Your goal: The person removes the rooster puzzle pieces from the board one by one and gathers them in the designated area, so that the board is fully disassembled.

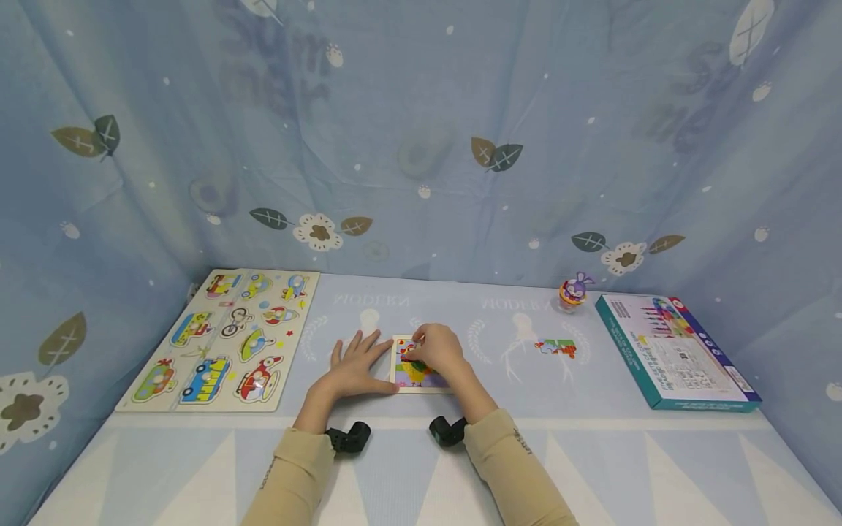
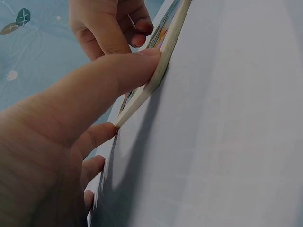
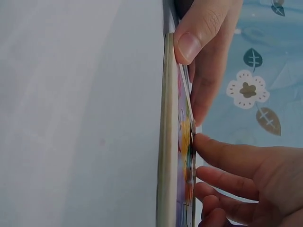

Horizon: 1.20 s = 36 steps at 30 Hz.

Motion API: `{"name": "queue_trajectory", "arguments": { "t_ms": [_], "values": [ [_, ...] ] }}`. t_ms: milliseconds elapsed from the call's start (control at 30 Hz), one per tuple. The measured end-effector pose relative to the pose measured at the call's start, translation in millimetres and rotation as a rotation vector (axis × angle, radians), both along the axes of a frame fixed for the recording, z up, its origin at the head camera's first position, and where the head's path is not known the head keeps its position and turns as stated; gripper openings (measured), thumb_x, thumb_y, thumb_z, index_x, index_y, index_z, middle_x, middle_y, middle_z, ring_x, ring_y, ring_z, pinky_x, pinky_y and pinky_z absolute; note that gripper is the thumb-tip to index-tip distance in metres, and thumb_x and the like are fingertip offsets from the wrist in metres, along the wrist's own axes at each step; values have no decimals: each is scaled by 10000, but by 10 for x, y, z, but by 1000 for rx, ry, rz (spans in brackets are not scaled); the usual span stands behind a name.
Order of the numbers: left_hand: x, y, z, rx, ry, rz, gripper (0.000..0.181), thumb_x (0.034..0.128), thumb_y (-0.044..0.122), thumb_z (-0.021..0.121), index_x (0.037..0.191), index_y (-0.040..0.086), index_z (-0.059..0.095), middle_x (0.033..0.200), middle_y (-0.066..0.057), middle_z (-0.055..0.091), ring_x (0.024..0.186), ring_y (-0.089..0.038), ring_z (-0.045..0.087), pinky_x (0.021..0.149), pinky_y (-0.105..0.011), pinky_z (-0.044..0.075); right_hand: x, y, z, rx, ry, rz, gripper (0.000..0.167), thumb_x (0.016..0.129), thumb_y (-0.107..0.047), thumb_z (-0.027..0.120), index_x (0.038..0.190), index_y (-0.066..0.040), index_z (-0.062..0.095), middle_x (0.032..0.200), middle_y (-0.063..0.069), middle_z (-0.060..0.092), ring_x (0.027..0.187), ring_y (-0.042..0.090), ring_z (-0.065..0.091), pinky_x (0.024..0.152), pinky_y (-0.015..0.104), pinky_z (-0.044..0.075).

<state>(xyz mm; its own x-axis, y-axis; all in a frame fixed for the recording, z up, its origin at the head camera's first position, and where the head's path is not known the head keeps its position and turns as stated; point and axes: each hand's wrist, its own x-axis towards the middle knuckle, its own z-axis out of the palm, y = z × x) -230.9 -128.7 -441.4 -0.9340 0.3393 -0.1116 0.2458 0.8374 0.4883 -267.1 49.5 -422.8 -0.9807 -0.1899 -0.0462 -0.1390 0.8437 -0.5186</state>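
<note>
A small wooden jigsaw puzzle with a pale rim point(image 1: 393, 367) and a yellow bird picture lies on the table between the hands. My left hand point(image 1: 356, 367) spreads its fingers at the puzzle's left side; the thumb point(image 2: 137, 66) rests on the near corner of the rim and a fingertip touches the edge farther up. My right hand point(image 1: 439, 348) bends over the picture, its thumb and fingers pinching a puzzle piece point(image 3: 193, 156) at the picture's surface. The fingers hide much of that piece in the head view. Several loose jigsaw pieces point(image 1: 555, 348) lie to the right.
On the left lies a large wooden vehicle peg board point(image 1: 224, 343). A teal-edged box point(image 1: 677, 354) lies at the right, with a small purple rabbit-eared figure point(image 1: 574, 291) beside its far corner. A blue patterned curtain point(image 1: 421, 146) hangs behind the table.
</note>
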Motion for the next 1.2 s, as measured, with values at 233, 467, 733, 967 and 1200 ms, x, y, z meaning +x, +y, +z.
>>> {"name": "queue_trajectory", "arguments": {
  "t_ms": [233,467,733,967,1200],
  "values": [
    [5,3,9,10,-1,2,862,710,491,715,1426,154,372,1523,-126,200,1394,-399,50,1052,-624,-43,-6,-12,0,-5,18,31,250,730,-230,786,868,-71,651,794,29,605,698,158,528,640,293,465],
    [-6,3,-7,9,-6,-3,866,711,497,713,1429,160,367,1524,-125,197,1394,-400,47,1048,-630,-44,-17,27,-4,-254,-6,53,193,766,-124,740,863,-78,580,735,13,555,646,140,499,564,235,412],
    [-14,3,-13,-5,0,4,871,708,507,711,1429,158,368,1523,-119,202,1395,-395,53,1050,-626,-38,-60,157,6,-585,-151,-55,157,834,-84,663,976,-38,613,813,97,588,665,190,598,624,279,536],
    [-18,-8,-8,-5,-8,7,873,708,500,709,1433,161,360,1527,-121,190,1397,-392,38,1053,-617,-48,-75,333,30,-627,-151,-159,161,833,-54,650,988,-29,613,823,111,596,669,200,601,673,295,541],
    [-14,-11,-22,15,-6,4,882,697,492,722,1432,162,363,1529,-119,184,1398,-390,28,1053,-614,-60,-60,549,9,-674,-152,-192,186,833,-42,623,1012,-2,596,773,109,596,641,198,624,623,289,530]
  ]
}}
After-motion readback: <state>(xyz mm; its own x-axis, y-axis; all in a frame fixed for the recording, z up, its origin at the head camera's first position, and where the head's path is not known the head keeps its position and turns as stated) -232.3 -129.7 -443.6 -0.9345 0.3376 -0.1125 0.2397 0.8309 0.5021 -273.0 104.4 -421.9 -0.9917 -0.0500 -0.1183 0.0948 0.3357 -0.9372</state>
